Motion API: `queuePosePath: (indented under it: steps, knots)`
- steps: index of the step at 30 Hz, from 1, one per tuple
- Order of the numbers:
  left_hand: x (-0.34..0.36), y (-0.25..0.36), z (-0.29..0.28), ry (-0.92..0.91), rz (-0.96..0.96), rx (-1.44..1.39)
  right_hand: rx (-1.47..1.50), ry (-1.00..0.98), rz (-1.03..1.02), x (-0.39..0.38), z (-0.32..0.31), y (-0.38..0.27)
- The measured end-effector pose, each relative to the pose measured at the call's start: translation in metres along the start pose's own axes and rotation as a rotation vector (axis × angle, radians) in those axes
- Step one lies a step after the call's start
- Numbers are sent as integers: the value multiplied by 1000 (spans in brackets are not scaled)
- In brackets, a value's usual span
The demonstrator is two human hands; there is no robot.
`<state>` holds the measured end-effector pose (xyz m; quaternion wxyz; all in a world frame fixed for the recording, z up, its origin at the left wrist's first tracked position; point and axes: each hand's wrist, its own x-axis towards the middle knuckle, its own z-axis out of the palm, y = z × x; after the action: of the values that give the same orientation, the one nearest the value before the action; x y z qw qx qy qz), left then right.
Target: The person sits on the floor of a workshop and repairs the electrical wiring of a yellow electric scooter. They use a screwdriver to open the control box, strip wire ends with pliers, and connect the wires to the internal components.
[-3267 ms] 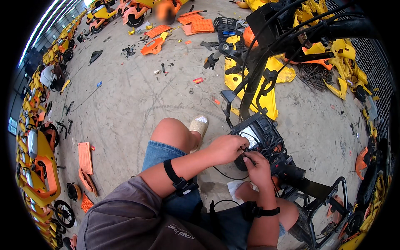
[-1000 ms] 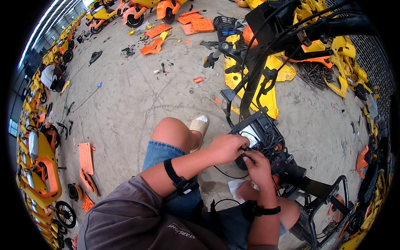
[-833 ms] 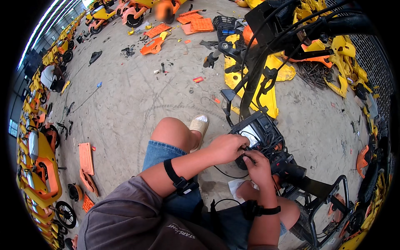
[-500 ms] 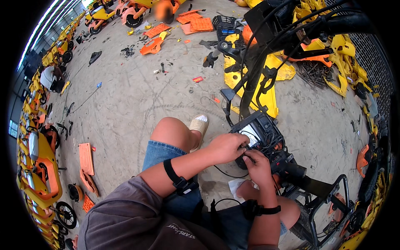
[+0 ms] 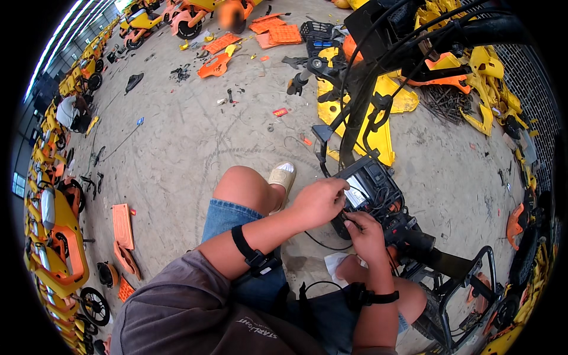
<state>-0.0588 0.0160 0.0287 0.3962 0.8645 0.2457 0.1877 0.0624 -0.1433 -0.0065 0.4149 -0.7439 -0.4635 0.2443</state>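
A stripped scooter frame (image 5: 354, 121) stands in front of me to the right. In its middle is an open black box (image 5: 374, 177) with a silver-white label and loose black cables (image 5: 387, 201). My left hand (image 5: 320, 203) is at the box's near left side, its fingers bent and drawn together by the label. Just below and to the right, my right hand (image 5: 365, 234) pinches at the box's near edge, thumb against the fingers. Whatever is between the fingers of either hand is too small or hidden to name. A thin black cable (image 5: 322, 241) runs out below my left wrist.
Yellow body panels (image 5: 378, 127) lie beyond the frame. Orange panels (image 5: 284, 34) and small parts litter the far floor. Yellow scooters (image 5: 59, 248) line the left side, where a person (image 5: 72, 112) crouches. A black tubular rack (image 5: 473, 290) sticks out at lower right.
My left hand has shifted slightly up and away from my right hand, opening a gap between their fingers. My right hand stays nearly in place.
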Motion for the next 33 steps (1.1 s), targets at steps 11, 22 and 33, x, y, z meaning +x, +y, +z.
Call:
queuePosePath:
  steps: [11,22,33]
  knots:
    - [3,-11,5,100,-68,16,22,-7,-9,-1,0,-1]
    - [3,-14,8,56,-80,40,21,-12,-26,-1,1,1]
    - [5,-14,10,66,-60,37,28,-17,-11,-1,2,0]
